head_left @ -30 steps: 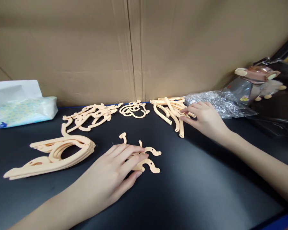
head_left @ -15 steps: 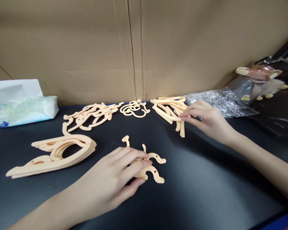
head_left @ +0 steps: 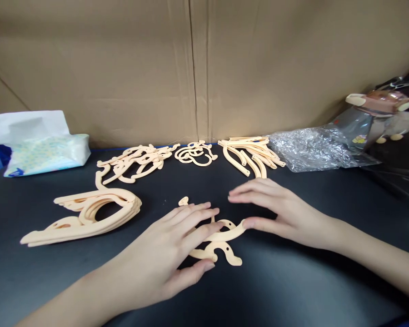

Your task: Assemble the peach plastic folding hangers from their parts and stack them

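Note:
In the head view my left hand (head_left: 177, 245) lies over beige plastic hanger pieces, fingers stretched out and apart. It partly hides a piece with curved, holed ends (head_left: 231, 257) on the dark table. A slim curved strip (head_left: 230, 235) lies across these pieces, its left end under my left fingers. My right hand (head_left: 276, 209) hovers at the strip's right end, fingers spread and thumb at the tip. Just beyond my left fingers shows the rounded end of a small hook piece (head_left: 183, 200).
Stacked hanger frames (head_left: 88, 218) lie at left. Behind are a pile of curved parts (head_left: 139, 159), thin hooks (head_left: 194, 154) and long strips (head_left: 248, 147). A tissue pack (head_left: 51, 152) stands back left, clear plastic wrap (head_left: 310, 147) back right. A cardboard wall (head_left: 122, 68) closes the back.
My right hand has brought a curved strip from the back-right pile toward me, onto the pieces by my left hand, and its fingers have spread. The view has shifted slightly.

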Tool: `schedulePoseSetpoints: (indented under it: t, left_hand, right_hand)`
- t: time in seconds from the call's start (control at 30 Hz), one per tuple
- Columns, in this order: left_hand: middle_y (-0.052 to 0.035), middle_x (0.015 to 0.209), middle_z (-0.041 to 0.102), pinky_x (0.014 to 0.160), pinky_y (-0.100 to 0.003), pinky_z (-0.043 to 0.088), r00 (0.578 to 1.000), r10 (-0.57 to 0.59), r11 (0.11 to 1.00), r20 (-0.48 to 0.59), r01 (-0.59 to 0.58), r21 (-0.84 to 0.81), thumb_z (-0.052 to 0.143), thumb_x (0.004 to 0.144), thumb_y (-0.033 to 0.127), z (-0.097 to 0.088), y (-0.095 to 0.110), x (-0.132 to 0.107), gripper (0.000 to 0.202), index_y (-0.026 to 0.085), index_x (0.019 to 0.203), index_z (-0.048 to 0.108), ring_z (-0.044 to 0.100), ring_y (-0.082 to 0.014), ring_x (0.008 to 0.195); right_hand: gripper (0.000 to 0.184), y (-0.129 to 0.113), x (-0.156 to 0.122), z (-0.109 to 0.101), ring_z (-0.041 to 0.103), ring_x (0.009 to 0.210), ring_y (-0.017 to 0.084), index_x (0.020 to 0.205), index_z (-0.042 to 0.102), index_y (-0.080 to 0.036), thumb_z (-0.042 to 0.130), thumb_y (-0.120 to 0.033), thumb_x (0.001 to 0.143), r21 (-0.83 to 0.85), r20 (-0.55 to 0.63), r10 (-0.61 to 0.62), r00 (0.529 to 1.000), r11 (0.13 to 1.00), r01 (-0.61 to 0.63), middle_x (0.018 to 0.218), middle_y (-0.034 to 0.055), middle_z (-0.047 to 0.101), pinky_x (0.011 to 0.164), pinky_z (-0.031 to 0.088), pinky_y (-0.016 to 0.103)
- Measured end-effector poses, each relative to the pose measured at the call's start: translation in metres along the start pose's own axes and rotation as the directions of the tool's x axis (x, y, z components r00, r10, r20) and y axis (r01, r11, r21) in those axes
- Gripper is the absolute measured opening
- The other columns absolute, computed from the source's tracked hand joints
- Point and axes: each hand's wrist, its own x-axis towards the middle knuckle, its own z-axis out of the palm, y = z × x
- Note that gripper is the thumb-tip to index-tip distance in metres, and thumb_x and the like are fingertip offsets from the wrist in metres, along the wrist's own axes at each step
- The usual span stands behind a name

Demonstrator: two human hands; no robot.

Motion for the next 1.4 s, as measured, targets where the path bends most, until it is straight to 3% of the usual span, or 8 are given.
schedulePoseSetpoints:
  t: [0.13,0.23,0.47,0.67,0.87,1.03,1.2,1.4]
  left_hand:
    - [-0.0072,0.138,0.052,0.110,-0.038,0.039,1.000,0.019,0.999,-0.018,-0.019,-0.028,0.052,0.095,0.028,-0.001,0.002,-0.001,0.041,0.024,0.135,0.046,0.042,-0.0219,0.134]
    - [-0.0074,0.133,0.055,0.107,-0.035,0.039,0.997,0.056,0.997,-0.047,-0.059,-0.057,0.049,0.096,0.025,-0.002,0.003,0.000,0.035,0.022,0.131,0.048,0.045,-0.0209,0.130]
    - [-0.0056,0.127,0.058,0.097,-0.030,0.041,0.996,0.075,0.991,-0.057,-0.081,-0.110,0.048,0.097,0.022,-0.001,0.002,0.002,0.028,0.021,0.125,0.053,0.055,-0.0182,0.113]
    - [-0.0033,0.121,0.063,0.096,-0.027,0.040,0.986,0.115,0.986,-0.123,-0.128,-0.107,0.051,0.096,0.020,-0.003,0.004,0.001,0.025,0.020,0.120,0.058,0.058,-0.0161,0.106]
    - [-0.0032,0.114,0.065,0.090,-0.025,0.043,0.980,0.139,0.982,-0.144,-0.155,-0.110,0.058,0.093,0.029,-0.006,0.009,0.000,0.030,0.020,0.121,0.055,0.061,-0.0160,0.100]
    - [-0.0053,0.117,0.063,0.090,-0.029,0.041,0.970,-0.008,0.994,-0.243,-0.018,-0.106,0.051,0.097,0.029,-0.008,-0.001,0.001,0.026,0.020,0.121,0.054,0.055,-0.0182,0.107]
    - [-0.0051,0.117,0.063,0.088,-0.034,0.040,0.934,-0.200,0.978,-0.296,0.208,-0.004,0.049,0.097,0.026,-0.007,-0.013,0.002,0.026,0.020,0.122,0.056,0.055,-0.0206,0.105]
    - [0.0003,0.097,0.068,0.081,-0.034,0.038,0.935,-0.210,0.975,-0.286,0.221,0.008,0.050,0.097,0.030,-0.001,-0.019,0.004,0.017,0.023,0.103,0.064,0.058,-0.0188,0.091]
  right_hand:
    - [0.056,0.021,0.000,0.006,0.037,0.138,0.031,0.140,0.046,-0.010,0.045,-0.047,0.098,-0.346,-0.041,0.070,0.997,0.935,-0.080,0.147,0.0183,0.045,0.112,0.032,0.054]
    - [0.061,0.028,0.000,0.008,0.036,0.139,0.033,0.140,0.045,-0.006,0.039,-0.051,0.099,-0.439,-0.017,0.105,0.994,0.893,-0.101,0.147,0.0196,0.043,0.113,0.029,0.057]
    - [0.034,0.008,0.001,0.000,0.063,0.101,0.022,0.120,0.061,-0.015,0.048,-0.038,0.099,-0.306,-0.075,0.011,0.997,0.951,-0.034,0.105,0.0077,0.069,0.099,0.043,0.042]
    - [0.022,0.007,0.001,0.009,0.060,0.090,0.024,0.105,0.067,-0.014,0.059,-0.030,0.093,-0.498,-0.149,-0.050,0.988,0.867,-0.032,0.100,0.0090,0.066,0.081,0.046,0.039]
    - [0.017,0.004,0.002,0.013,0.060,0.087,0.020,0.104,0.067,-0.016,0.051,-0.019,0.097,-0.364,-0.048,-0.119,0.992,0.927,0.094,0.095,0.0044,0.069,0.087,0.044,0.038]
    - [0.023,-0.001,0.001,0.011,0.059,0.087,0.019,0.109,0.065,-0.014,0.045,-0.013,0.098,-0.254,0.002,-0.196,0.981,0.948,0.190,0.099,0.0059,0.069,0.080,0.046,0.034]
    - [0.019,-0.001,-0.001,0.013,0.057,0.082,0.018,0.106,0.065,-0.013,0.049,-0.012,0.097,-0.360,-0.086,-0.275,0.958,0.905,0.227,0.095,0.0065,0.068,0.075,0.046,0.032]
    - [0.019,-0.009,-0.004,0.013,0.054,0.077,0.016,0.106,0.064,-0.014,0.047,-0.012,0.098,-0.454,-0.116,-0.326,0.938,0.857,0.242,0.091,0.0058,0.068,0.070,0.044,0.029]
